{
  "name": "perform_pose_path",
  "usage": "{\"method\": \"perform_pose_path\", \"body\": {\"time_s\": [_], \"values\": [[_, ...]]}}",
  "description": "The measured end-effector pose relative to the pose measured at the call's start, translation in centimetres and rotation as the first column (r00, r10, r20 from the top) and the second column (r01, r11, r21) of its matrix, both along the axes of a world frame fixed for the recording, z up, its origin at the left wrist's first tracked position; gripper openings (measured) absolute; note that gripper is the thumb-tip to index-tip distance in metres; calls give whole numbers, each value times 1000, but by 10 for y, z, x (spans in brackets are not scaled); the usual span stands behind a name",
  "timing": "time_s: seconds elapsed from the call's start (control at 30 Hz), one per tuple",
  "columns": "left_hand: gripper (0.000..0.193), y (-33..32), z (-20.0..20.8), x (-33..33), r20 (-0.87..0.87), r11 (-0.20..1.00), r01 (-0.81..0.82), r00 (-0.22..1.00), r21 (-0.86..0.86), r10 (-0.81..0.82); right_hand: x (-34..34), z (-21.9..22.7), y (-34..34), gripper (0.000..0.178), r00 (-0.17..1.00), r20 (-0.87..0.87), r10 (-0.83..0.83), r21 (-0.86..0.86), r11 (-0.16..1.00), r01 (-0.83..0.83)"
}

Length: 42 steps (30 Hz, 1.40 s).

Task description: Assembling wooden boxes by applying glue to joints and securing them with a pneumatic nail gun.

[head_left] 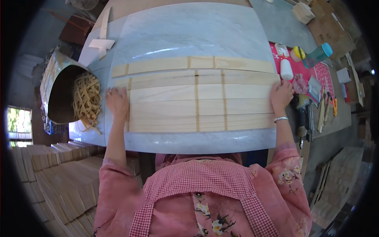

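Observation:
Several pale wooden slats (169, 107) lie edge to edge in a panel on the table, with narrow brownish lines across them. A longer slat (166, 80) lies along the panel's far edge. My left hand (117, 102) is at its left end, fingers bent around the end and the panel's left side. At the opposite end my right hand (281, 96) has its fingers curled against the slat's right end. Both palms face down, so the fingertips are partly hidden. Farther away, a separate slat (158, 67) lies apart, with a thin gap between it and the panel.
To the left a tipped container (59, 87) spills tan bands (87, 96). Crossed wood strips (102, 42) lie at the far left. On the right, a pink cloth (321, 73) carries a white bottle (286, 69) and a teal bottle (318, 55). Stacked boards (71, 185) stand at lower left.

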<state>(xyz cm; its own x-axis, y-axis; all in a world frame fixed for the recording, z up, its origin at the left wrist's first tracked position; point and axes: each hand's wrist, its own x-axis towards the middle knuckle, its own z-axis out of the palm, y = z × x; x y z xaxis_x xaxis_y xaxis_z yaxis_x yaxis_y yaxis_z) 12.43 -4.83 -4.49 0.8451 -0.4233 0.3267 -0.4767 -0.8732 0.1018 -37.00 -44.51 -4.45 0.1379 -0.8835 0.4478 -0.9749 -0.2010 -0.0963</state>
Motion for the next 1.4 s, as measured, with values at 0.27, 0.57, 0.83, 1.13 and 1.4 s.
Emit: {"method": "perform_pose_path", "body": {"time_s": [0.27,0.57,0.83,1.13,1.4], "values": [[53,-26,-27,57,127,978,152,983,-145,-134,23,-12,-34,34,948,140,286,-68,958,-279],[56,-38,-9,40,-12,983,93,995,-161,-96,33,-7,-28,34,958,160,238,-3,971,-240],[57,-33,-9,41,-9,980,39,999,-193,-41,39,-2,-25,40,983,115,144,40,988,-150],[58,-34,-10,40,-27,981,62,997,-184,-68,34,-11,-34,44,987,92,130,30,991,-133],[58,-34,-10,40,-24,980,61,997,-187,-67,40,-3,-28,42,994,36,108,11,994,-109]]}}
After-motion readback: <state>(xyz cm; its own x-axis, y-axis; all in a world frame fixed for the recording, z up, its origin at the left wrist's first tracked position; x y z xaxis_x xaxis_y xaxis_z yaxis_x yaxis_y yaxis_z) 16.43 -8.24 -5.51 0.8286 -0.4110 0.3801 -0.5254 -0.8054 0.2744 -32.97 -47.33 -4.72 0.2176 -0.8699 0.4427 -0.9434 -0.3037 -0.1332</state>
